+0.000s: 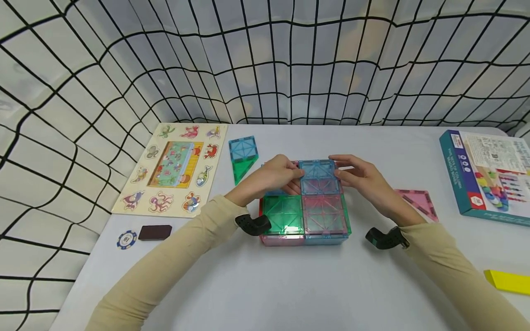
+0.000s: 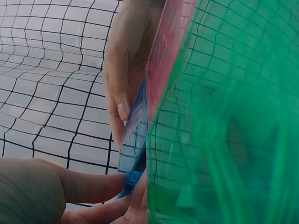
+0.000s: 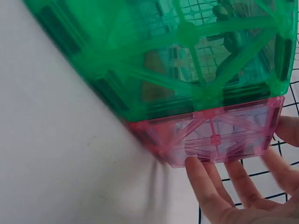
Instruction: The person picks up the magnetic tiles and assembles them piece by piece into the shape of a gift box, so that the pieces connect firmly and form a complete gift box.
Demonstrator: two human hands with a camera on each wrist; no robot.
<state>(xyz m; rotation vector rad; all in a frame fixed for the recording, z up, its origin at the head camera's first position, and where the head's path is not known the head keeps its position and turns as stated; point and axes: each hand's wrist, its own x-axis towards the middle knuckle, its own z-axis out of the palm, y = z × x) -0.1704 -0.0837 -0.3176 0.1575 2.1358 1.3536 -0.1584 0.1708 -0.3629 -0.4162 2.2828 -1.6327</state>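
Blue tile (image 1: 317, 169) between both hands' fingers (image 1: 296, 174), atop tile block (image 1: 304, 216)

Animal peg puzzle board (image 1: 174, 171), poker chip (image 1: 126, 239), brown block (image 1: 155, 232), boxed game (image 1: 488, 174), yellow piece (image 1: 508, 281)

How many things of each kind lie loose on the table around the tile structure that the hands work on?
Loose magnetic tiles: 3 (blue square, green triangle, pink triangle)
Animal puzzle board: 1
Poker chip: 1
Dark block: 1
Game box: 1
Yellow piece: 1
Total: 8
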